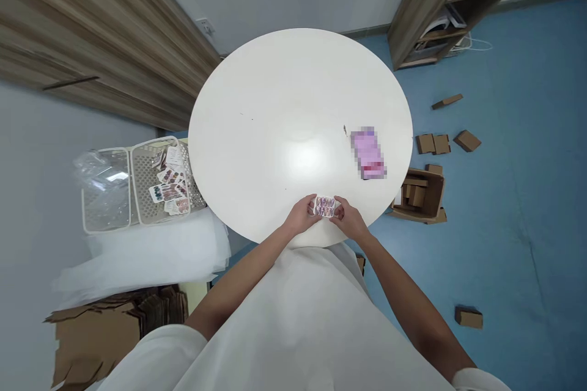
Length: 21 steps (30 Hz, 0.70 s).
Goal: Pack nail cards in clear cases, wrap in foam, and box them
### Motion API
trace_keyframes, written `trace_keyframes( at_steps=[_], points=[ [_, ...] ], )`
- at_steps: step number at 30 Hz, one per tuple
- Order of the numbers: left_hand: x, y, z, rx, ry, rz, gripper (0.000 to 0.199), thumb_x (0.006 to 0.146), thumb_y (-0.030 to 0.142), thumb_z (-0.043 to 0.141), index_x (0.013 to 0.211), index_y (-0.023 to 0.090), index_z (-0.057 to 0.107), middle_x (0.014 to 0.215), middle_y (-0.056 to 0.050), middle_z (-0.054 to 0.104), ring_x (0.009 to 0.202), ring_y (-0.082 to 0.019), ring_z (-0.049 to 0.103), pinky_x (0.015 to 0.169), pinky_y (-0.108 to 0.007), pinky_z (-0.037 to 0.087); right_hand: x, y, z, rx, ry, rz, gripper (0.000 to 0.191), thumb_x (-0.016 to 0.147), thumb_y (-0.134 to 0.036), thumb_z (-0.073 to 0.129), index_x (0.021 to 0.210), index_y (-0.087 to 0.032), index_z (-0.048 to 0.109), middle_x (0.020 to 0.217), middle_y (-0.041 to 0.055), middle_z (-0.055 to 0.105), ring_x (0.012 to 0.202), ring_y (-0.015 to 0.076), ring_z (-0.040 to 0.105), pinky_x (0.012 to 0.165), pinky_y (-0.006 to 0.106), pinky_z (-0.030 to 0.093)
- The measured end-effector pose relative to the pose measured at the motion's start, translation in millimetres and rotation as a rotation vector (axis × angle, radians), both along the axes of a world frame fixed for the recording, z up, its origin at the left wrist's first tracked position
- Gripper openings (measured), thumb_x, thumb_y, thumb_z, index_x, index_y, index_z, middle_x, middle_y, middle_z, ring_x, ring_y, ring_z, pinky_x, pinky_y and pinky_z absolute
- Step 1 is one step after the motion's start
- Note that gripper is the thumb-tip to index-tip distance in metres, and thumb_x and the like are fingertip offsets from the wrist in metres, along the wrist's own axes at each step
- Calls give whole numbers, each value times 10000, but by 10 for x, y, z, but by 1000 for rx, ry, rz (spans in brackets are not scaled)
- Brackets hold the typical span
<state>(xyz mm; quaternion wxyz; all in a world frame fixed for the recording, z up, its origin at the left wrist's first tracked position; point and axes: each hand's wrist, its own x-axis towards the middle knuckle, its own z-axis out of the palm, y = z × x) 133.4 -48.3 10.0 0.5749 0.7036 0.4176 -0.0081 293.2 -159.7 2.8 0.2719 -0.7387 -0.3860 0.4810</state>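
Left hand [301, 215] and right hand [349, 219] together pinch a small clear plastic card of pink press-on nails [324, 206] at the near edge of the round white table [275, 110].

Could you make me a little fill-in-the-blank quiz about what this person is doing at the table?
1. Both the left hand and the right hand hold one small ____ of press-on nails.
2. The table top is white and ____ in shape.
3. More nail packs lie in a basket on the person's ____ side.
4. Small cardboard boxes lie scattered on the ____ floor.

Missing words: pack; round; left; blue
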Motion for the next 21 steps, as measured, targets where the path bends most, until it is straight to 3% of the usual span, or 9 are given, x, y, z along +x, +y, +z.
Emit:
trace_keyframes(
  at_steps=[4,12,21],
  points=[
    [-124,76,51,-19,-16,51,651,609,330,695,1188,219,419,877,-19,543,700,-123,527,674,-281,459,-28,128,-29,47,153,-24,634,684,-224,567,1270,-264,328,842,-2,555,652,108,527,643,277,459],
    [-507,281,19,-19,-72,318,248,761,361,510,942,191,529,768,-1,561,671,-106,519,636,-249,435,-270,528,97,72,187,122,596,703,-232,539,1269,-259,355,814,8,539,659,115,496,654,286,448],
    [-1437,674,0,-96,-209,555,179,800,317,427,813,171,531,678,3,571,649,-117,559,630,-255,447,-1104,1170,155,101,173,269,569,718,-258,523,1263,-254,358,840,11,546,636,107,474,657,296,448]
  ],
)
